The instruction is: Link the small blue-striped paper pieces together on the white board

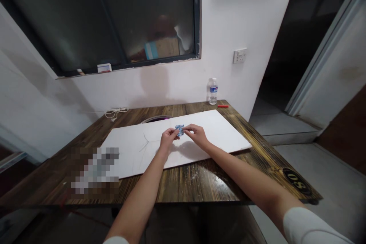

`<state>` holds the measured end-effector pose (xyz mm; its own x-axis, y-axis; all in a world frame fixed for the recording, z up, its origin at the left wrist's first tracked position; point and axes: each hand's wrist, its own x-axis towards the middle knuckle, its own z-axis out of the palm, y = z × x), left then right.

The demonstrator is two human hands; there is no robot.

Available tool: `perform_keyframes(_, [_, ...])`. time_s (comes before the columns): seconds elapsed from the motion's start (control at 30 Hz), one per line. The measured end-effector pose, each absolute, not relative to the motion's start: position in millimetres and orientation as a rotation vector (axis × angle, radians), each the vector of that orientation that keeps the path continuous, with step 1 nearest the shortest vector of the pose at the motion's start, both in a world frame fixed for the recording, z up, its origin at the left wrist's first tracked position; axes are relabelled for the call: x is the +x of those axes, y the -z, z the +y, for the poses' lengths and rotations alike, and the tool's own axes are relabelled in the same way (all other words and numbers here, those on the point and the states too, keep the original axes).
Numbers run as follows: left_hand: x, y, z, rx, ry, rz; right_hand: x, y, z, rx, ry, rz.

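- Item held: a small blue plastic piece (pixel 179 130), partly translucent, sits between the two hands, above the middle of the white board (pixel 177 146). It is not resting on the board.
- Left hand (pixel 168 139): the fingers (pixel 173 132) are closed on the piece's left side, pinching it.
- Right hand (pixel 197 135): the fingers (pixel 188 131) are closed on the piece's right side, also pinching it.
- Condition of piece: upright and narrow, with stepped, ladder-like blue edges and clear areas between them. Exact form cannot be determined at this size; the fingertips cover part of it.
- Work surface: the white board lies at an angle on a dark wood-grain table (pixel 185 185). Thin drawn lines (pixel 144 146) mark its left part.
- Far edge of table: a clear water bottle (pixel 212 91) stands far right, with a red stick-like item (pixel 223 106) just to its right. A coiled white cable (pixel 116 112) lies far left.
- Near left of table: a pixelated patch (pixel 95 171) obscures whatever lies there, partly overlapping the board.
- Near right of table: a black round tag reading "08" (pixel 296 181) is fixed at the edge.
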<state>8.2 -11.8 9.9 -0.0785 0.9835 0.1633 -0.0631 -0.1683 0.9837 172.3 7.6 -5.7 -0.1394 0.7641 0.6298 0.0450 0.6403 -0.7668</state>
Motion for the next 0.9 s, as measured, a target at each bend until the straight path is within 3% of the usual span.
perform_keyframes(0.23, [8,-9,-11,1.311,-1.415,1.053,167,14,22,-0.560,-1.214,-1.350])
perform_keyframes(0.47, [6,-7,-8,1.373,-1.382,1.081,170,11,22,-0.585,-1.359,-1.392])
perform_keyframes(0.9, [2,6,-7,1.701,-1.196,1.486,181,26,30,-0.973,-0.841,-1.871])
